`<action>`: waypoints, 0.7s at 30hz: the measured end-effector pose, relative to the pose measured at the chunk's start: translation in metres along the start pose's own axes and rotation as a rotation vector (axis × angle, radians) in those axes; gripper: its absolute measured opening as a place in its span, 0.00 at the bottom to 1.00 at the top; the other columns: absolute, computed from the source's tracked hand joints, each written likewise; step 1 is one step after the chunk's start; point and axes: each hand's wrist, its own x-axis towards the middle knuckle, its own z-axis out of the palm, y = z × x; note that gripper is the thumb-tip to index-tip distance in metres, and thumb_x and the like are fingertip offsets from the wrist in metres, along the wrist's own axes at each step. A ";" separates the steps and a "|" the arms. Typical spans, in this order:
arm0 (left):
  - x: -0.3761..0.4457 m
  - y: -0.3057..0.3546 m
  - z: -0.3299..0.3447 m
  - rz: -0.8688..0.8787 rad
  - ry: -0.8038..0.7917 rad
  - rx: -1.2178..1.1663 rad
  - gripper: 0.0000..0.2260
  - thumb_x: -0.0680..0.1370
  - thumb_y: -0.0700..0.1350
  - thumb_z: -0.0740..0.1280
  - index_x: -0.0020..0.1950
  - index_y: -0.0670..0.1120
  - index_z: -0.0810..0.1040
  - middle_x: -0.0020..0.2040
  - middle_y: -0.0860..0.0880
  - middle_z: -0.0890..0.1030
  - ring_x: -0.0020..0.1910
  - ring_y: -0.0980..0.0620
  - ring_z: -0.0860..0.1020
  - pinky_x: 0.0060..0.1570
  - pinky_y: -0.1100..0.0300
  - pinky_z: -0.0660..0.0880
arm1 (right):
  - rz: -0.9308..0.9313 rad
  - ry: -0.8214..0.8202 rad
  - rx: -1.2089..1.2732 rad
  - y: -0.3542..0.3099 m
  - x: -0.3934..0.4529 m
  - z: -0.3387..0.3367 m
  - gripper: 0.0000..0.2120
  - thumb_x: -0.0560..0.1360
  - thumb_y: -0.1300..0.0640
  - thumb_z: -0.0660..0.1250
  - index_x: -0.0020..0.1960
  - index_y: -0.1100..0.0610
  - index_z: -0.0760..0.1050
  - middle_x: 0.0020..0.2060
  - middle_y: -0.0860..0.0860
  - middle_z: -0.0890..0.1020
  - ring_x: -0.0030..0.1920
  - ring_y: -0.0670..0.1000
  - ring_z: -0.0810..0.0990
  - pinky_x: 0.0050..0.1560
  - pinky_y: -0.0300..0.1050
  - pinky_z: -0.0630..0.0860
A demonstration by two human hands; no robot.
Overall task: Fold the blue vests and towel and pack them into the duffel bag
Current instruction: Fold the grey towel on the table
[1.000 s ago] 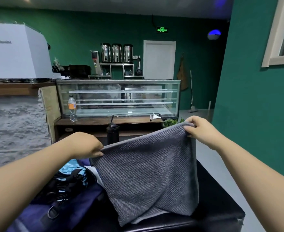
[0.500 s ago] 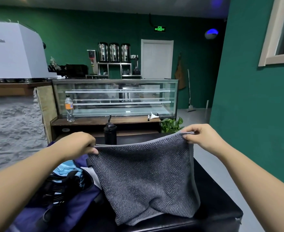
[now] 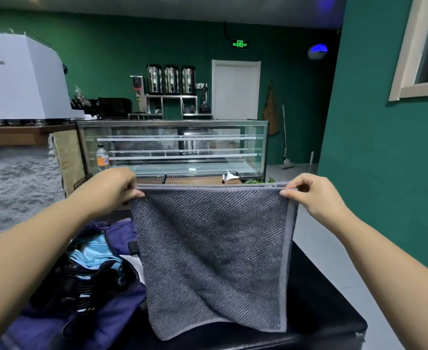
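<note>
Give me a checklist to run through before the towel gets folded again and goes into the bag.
1. Left hand pinches the top left corner of the towel: ok.
2. Right hand pinches the top right corner: ok.
3. Top edge stretched straight between the hands: ok.
4. Towel hangs flat, without bunching: mostly ok; the bottom edge curls slightly.
5. Duffel bag open, with light blue vests showing inside: ok.
6. Room left in the bag for the towel: cannot tell.
</note>
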 end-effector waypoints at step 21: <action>-0.001 0.044 -0.016 -0.453 0.355 -0.990 0.09 0.81 0.42 0.61 0.47 0.56 0.70 0.41 0.48 0.74 0.28 0.62 0.72 0.27 0.66 0.70 | 0.143 0.007 0.123 -0.035 0.017 0.019 0.10 0.82 0.53 0.55 0.60 0.56 0.61 0.50 0.49 0.70 0.50 0.49 0.72 0.46 0.43 0.66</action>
